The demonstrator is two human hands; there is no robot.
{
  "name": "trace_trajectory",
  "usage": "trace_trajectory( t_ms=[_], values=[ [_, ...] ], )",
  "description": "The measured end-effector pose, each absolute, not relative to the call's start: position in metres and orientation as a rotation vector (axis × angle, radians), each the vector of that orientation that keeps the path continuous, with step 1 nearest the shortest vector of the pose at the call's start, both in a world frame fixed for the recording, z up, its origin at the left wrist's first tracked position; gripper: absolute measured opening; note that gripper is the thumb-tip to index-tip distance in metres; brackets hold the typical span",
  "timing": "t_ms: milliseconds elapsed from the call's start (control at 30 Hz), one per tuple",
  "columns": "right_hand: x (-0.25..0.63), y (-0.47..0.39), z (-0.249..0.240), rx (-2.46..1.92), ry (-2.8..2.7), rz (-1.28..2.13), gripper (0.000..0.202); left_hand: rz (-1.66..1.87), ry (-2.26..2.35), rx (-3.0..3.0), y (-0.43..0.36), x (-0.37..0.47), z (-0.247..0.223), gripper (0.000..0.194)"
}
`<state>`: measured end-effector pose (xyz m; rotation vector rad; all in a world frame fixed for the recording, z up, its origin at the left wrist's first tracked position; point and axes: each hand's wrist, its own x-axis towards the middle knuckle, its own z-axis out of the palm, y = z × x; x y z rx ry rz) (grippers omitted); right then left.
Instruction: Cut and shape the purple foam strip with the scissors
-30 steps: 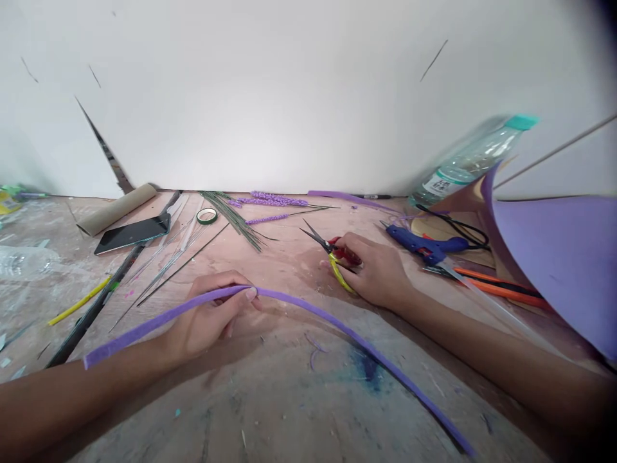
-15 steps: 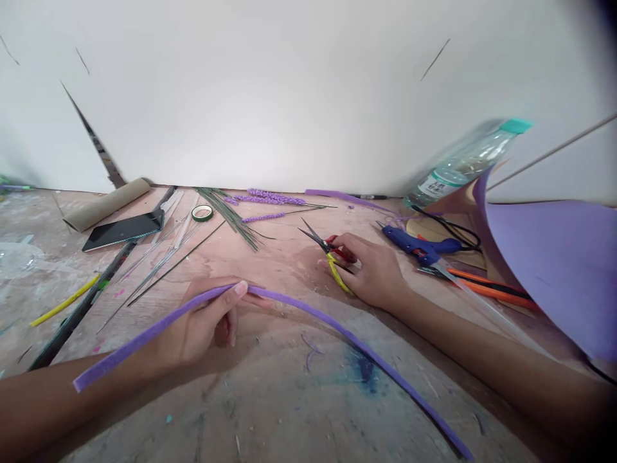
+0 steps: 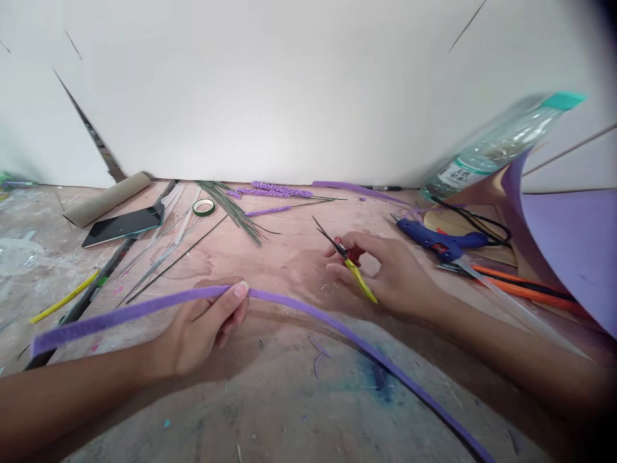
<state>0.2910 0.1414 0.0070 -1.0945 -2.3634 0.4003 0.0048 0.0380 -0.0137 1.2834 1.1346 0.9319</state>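
Observation:
A long purple felt-like strip arches across the front of the wooden table. My left hand pinches it near the middle, thumb on top; one end juts out left above my forearm and the other runs down to the lower right. In my right hand is a small pair of scissors with red and yellow handles, its narrow blades pointing up and left, nearly together and apart from the strip. Thin purple offcuts lie on the table beneath the strip.
At the back lie green wire stems, purple fuzzy flower stalks and green tape. A phone and cardboard tube are left. A blue glue gun, orange cutter, bottle and curled purple sheet stand right.
The strip's left end has swung up and left, off my forearm. My right hand has lifted the scissors slightly, with the fingers turned. The view has shifted a little.

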Motion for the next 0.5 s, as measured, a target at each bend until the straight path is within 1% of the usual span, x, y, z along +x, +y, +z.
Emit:
trace_trajectory(
  t_ms=[100, 167, 233, 300, 433, 500],
  values=[
    [0.273, 0.119, 0.024, -0.964, -2.403, 0.693, 0.018, 0.886, 1.107, 1.362, 0.035, 0.006, -0.011, 0.045],
    [0.257, 0.103, 0.033, -0.905, -2.397, 0.898, 0.019, 0.855, 1.062, 1.411, 0.035, 0.008, -0.010, 0.043],
    [0.240, 0.091, 0.039, -0.918, -2.248, 1.213, 0.020, 0.818, 1.001, 1.457, 0.034, 0.010, -0.008, 0.042],
    [0.229, 0.085, 0.041, -0.964, -2.152, 1.389, 0.021, 0.776, 0.948, 1.478, 0.034, 0.011, -0.007, 0.043],
    [0.223, 0.087, 0.039, -1.011, -1.933, 1.635, 0.024, 0.733, 0.941, 1.426, 0.034, 0.009, -0.008, 0.044],
    [0.226, 0.090, 0.040, -1.001, -1.890, 1.661, 0.021, 0.722, 0.948, 1.370, 0.033, 0.007, -0.009, 0.043]
  ],
)
